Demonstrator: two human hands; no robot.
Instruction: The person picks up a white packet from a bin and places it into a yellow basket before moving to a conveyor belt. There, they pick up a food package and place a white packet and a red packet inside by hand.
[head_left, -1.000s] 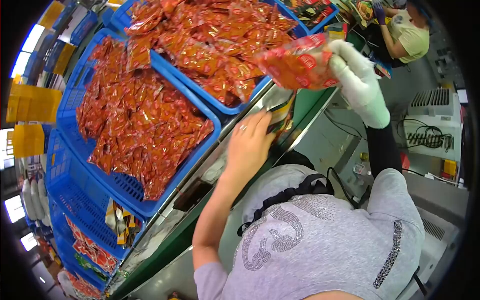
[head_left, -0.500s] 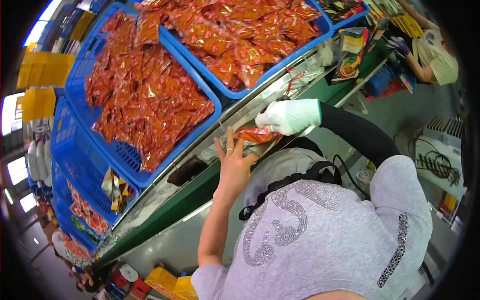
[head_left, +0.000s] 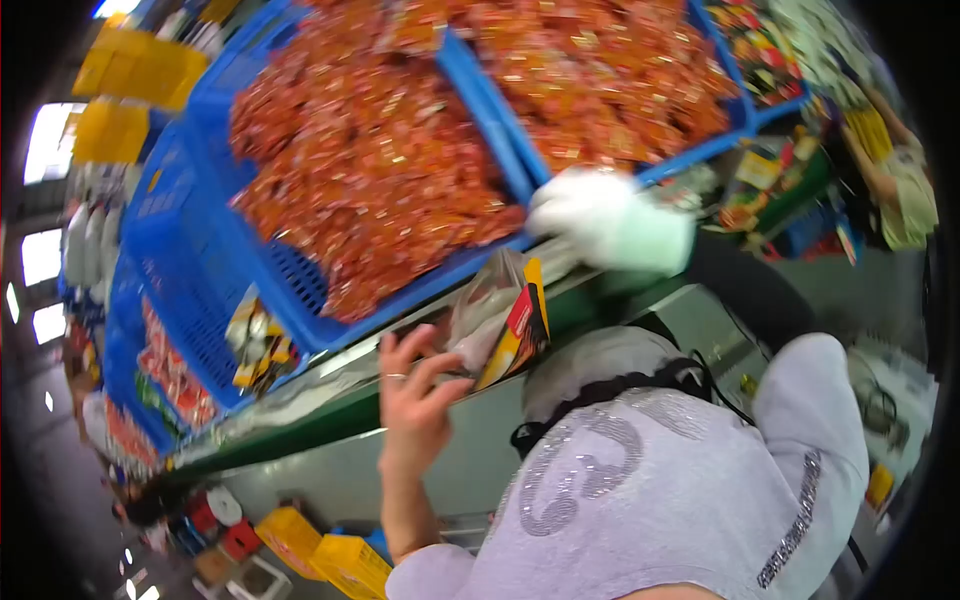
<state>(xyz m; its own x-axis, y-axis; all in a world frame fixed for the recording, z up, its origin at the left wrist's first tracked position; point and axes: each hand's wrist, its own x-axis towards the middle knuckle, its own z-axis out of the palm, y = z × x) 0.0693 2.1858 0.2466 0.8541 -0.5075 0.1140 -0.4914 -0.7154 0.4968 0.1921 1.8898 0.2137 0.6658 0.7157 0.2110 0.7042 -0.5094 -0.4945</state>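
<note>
My bare left hand (head_left: 415, 390) is open with its fingers spread, a ring on one of them. Its fingertips are right beside a yellow, red and black food pouch (head_left: 518, 335) with a clear side, which stands at the bench edge. My right hand (head_left: 590, 215), in a white knitted glove, is smeared by motion in front of the crates; I cannot tell what its fingers hold. Beyond it, a blue crate (head_left: 490, 130) is heaped with small shiny orange-red packets (head_left: 375, 150). A second heap of such packets (head_left: 600, 80) fills the adjoining crate.
More blue crates (head_left: 175, 250) line the bench to the left, one with yellow-black pouches (head_left: 262, 340). At the right, printed pouches (head_left: 750, 185) lie on the bench near another person (head_left: 905, 190). Yellow bins (head_left: 345, 568) stand on the floor behind.
My right hand has moved from beside my left up toward the crates. The red packet between my hands is no longer seen there. The pouch now shows more fully; the view has shifted.
</note>
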